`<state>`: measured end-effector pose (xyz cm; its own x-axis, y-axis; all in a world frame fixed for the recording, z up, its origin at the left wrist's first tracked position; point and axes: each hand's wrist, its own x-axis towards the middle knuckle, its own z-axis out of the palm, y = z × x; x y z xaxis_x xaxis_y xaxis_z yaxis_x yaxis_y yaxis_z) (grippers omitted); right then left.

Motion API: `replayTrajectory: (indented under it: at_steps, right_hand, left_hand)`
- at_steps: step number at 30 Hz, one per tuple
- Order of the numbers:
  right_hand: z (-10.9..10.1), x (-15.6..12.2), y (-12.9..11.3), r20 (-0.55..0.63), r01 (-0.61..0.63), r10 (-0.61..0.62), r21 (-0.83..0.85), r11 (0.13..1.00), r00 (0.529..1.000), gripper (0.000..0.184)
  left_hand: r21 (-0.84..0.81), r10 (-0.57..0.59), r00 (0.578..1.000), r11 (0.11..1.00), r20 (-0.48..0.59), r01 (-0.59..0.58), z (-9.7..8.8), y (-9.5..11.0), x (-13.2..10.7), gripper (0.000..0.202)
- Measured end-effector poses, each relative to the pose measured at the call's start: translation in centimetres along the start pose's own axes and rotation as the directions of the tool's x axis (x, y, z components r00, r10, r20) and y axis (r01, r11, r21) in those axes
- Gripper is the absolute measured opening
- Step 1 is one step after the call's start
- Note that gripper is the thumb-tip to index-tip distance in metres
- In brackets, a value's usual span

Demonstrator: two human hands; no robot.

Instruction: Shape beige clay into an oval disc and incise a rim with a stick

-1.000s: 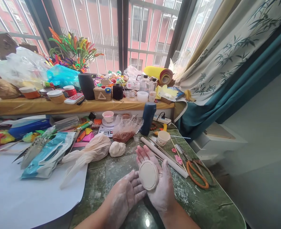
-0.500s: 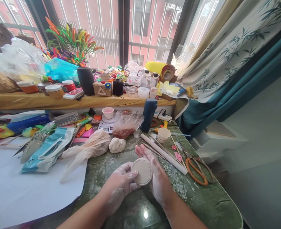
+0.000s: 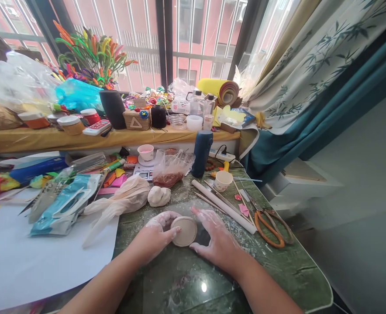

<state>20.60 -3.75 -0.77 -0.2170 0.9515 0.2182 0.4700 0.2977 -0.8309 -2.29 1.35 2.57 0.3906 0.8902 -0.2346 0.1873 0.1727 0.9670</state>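
Note:
A round, pale clay disc (image 3: pixel 185 232) with a raised rim is held by its left edge above the green tabletop (image 3: pixel 180 274). My left hand (image 3: pixel 160 233) grips it, thumb on the face and fingers curled behind. On the disc's other side, my right hand (image 3: pixel 217 235) is spread, its thumb apart from the fingers and close to the rim. White powder coats both hands. Beyond them sits a lump of white clay (image 3: pixel 159 196). To the right of the lump lie a pale rolling rod (image 3: pixel 225 208) and thin wooden sticks.
Orange-handled scissors (image 3: pixel 269 229) lie at the right table edge, near a paper cup (image 3: pixel 223 180). A dark blue bottle (image 3: pixel 202 153) stands behind. Left are a crumpled plastic bag (image 3: pixel 124 196), a blue wipes packet (image 3: pixel 67 205) and a white sheet (image 3: pixel 58 261).
My right hand has come off the disc's right edge and opened beside it. My left hand still holds the disc, now a little farther left in view.

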Motion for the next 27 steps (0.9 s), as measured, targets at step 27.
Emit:
replayTrajectory:
  at_steps: [27]
  right_hand:
    - [0.8,-0.3,0.3,0.074,0.178,-0.162,-0.402,0.898,0.984,0.073]
  left_hand:
    - [0.773,0.347,0.936,0.579,0.051,-0.257,0.4,-2.3,-1.3,0.087]
